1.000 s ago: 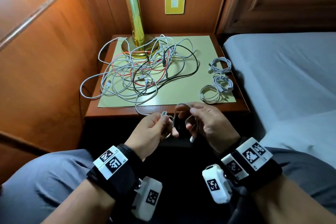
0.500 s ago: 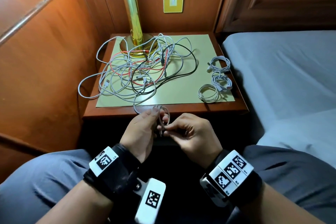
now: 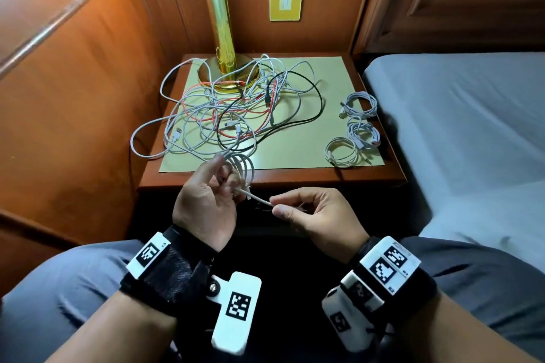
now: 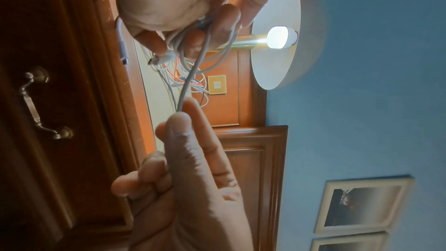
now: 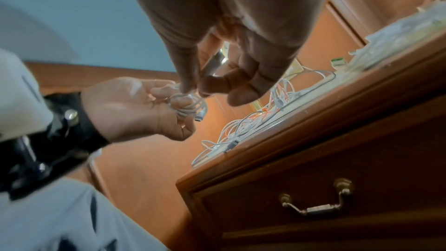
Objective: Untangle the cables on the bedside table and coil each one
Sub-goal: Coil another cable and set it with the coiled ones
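A tangle of white, red and black cables [image 3: 236,115] lies on the green mat of the bedside table [image 3: 271,183]. My left hand [image 3: 218,183] holds a small coil of white cable [image 3: 241,166] wound round its fingers, just in front of the table's near edge. My right hand [image 3: 280,206] pinches the free end of that same white cable [image 3: 259,199] between thumb and forefinger, a short way to the right. In the left wrist view the white cable [image 4: 190,75] runs taut from the coil to my right hand's fingertips [image 4: 178,121]. Three coiled white cables [image 3: 354,130] lie at the mat's right side.
A brass lamp [image 3: 219,38] stands at the back of the table, its base under the tangle. One white loop [image 3: 138,141] hangs over the table's left edge beside the wood wall panel. A bed [image 3: 460,127] lies to the right. The drawer handle [image 5: 318,198] is below the tabletop.
My hands have drawn apart: the right one moved right, pulling the cable end out straight, and the left one rose a little with the coil. The tangle's trailing strand has come off the near edge.
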A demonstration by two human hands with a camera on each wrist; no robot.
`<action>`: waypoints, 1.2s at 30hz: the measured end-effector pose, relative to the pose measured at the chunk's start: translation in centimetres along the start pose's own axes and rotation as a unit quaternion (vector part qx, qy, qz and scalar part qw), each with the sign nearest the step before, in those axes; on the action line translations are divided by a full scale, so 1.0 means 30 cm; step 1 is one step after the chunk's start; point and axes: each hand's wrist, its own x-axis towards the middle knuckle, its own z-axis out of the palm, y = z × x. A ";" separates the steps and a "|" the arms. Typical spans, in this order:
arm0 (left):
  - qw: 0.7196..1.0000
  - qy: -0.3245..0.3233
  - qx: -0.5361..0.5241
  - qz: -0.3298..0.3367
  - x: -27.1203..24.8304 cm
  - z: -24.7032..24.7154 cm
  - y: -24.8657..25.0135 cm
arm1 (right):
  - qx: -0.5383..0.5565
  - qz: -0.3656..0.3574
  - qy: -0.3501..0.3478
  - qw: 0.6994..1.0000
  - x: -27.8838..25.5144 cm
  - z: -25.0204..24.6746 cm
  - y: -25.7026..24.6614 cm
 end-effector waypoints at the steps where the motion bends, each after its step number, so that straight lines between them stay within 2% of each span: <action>1: 1.000 -0.006 -0.014 0.002 -0.005 0.008 0.003 | 0.024 0.023 0.000 0.999 0.002 -0.004 -0.001; 5: 0.997 -0.065 -0.035 -0.032 -0.024 0.023 0.014 | 0.130 0.100 0.024 0.986 0.013 -0.007 0.006; 10: 0.990 -0.116 -0.039 -0.072 -0.030 0.014 -0.010 | 0.302 0.119 0.042 0.945 0.027 -0.014 -0.002; 16: 0.992 -0.107 -0.038 -0.061 -0.047 0.041 -0.035 | 0.320 0.111 0.005 0.941 0.027 -0.001 -0.011; 20: 0.993 -0.094 -0.007 -0.075 -0.039 0.033 -0.035 | 0.265 0.110 -0.042 0.957 0.017 0.015 -0.006; 24: 0.993 -0.072 0.016 -0.094 -0.037 0.031 -0.046 | 0.144 0.040 -0.087 0.985 0.009 0.022 0.000; 27: 0.994 -0.060 0.011 -0.096 -0.047 0.047 -0.045 | 0.082 0.012 -0.085 0.993 0.006 0.017 -0.004; 31: 0.990 -0.075 0.033 -0.111 -0.056 0.050 -0.060 | 0.031 -0.009 -0.064 0.997 0.013 0.010 -0.006; 34: 0.991 -0.083 0.053 -0.092 -0.056 0.055 -0.084 | -0.058 -0.047 -0.046 0.996 0.019 0.004 -0.006; 36: 0.989 -0.076 0.115 -0.059 -0.037 0.037 -0.092 | -0.101 -0.063 -0.041 0.992 0.022 -0.007 -0.013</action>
